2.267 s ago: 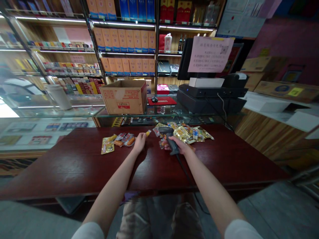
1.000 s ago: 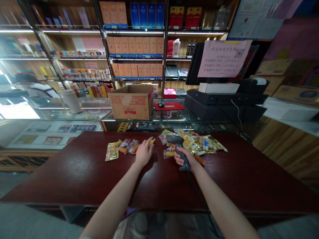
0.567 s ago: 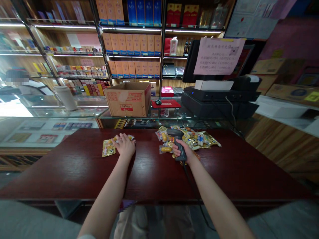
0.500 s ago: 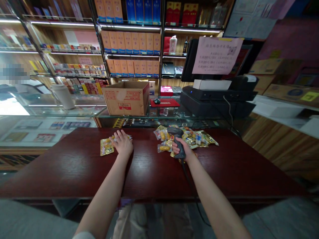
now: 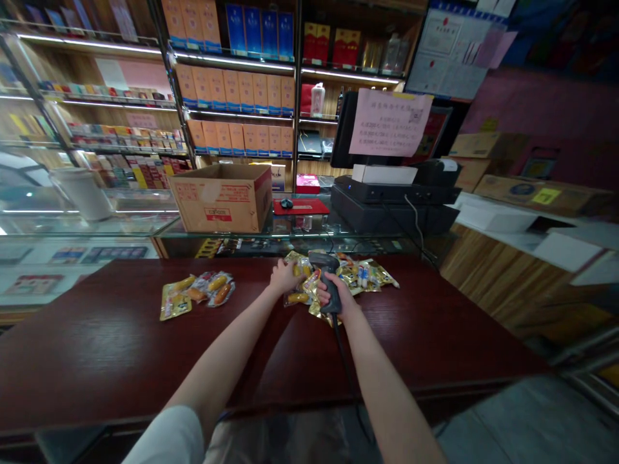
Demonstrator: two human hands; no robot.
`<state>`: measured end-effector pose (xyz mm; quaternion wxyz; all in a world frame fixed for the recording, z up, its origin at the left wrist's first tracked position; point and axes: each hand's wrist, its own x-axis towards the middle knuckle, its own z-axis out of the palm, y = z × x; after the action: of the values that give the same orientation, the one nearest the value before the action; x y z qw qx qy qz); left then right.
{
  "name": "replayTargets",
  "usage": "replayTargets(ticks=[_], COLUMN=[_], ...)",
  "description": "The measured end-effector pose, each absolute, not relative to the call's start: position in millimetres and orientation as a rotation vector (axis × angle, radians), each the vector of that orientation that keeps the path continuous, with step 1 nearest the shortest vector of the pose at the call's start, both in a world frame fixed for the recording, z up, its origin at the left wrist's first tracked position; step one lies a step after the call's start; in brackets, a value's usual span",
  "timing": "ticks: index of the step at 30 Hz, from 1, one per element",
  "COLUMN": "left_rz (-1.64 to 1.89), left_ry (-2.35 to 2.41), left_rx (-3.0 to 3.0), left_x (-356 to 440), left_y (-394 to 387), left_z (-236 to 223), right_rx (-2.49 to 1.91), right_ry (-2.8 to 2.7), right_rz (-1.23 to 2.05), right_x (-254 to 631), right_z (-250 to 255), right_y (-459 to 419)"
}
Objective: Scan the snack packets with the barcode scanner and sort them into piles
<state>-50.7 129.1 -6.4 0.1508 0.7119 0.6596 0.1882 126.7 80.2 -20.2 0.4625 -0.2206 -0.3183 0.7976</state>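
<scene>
My right hand (image 5: 336, 295) is wrapped round the grip of a dark barcode scanner (image 5: 331, 283), its head over a pile of small snack packets and its cable hanging toward me. At the left side of that pile, my left hand (image 5: 284, 277) has its fingers bent round the edge of a clear packet of small sausages (image 5: 304, 265); the fingertips are partly hidden. Gold snack packets (image 5: 380, 276) lie to the right of the scanner. Apart on the left of the table are a gold packet (image 5: 175, 303) and clear packets of sausages (image 5: 220, 289).
The dark red wooden table (image 5: 120, 361) borders a glass counter. On the counter stand an open cardboard box (image 5: 220, 200), a mouse (image 5: 287, 203) on a red mat, a monitor with a pink notice (image 5: 389, 122), and a black till (image 5: 391, 209). Stocked shelves line the back.
My left hand has left the packets on the left and moved right to the pile, uncovering the sausage packets there. The scanner stays in my right hand. The view has turned right.
</scene>
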Motion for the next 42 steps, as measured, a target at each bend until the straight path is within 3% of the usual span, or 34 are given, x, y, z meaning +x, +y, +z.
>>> replayTargets(ticks=[9, 17, 23, 28, 33, 42], left_rz=[1.034, 0.995, 0.884, 1.347, 1.488, 1.442], left_ry=[1.656, 1.616, 1.874, 1.401, 0.774, 0.721], left_rx=[1.759, 1.965, 2.139, 1.521, 0.904, 0.883], left_x=[-89, -114, -108, -122, -131, -129], left_y=[143, 97, 72, 80, 80, 78], left_z=[-31, -37, -38, -32, -24, -29], right_rx=[-0.534, -0.536, -0.568, -0.566, -0.559, -0.549], right_ry=[-0.851, -1.001, -1.001, -0.981, -1.054, -1.065], right_rz=[1.958, 1.998, 2.012, 2.043, 2.03, 2.009], right_x=[118, 113, 113, 113, 107, 100], right_z=[-12, -7, -12, -12, -12, -14], right_y=[72, 62, 62, 59, 57, 57])
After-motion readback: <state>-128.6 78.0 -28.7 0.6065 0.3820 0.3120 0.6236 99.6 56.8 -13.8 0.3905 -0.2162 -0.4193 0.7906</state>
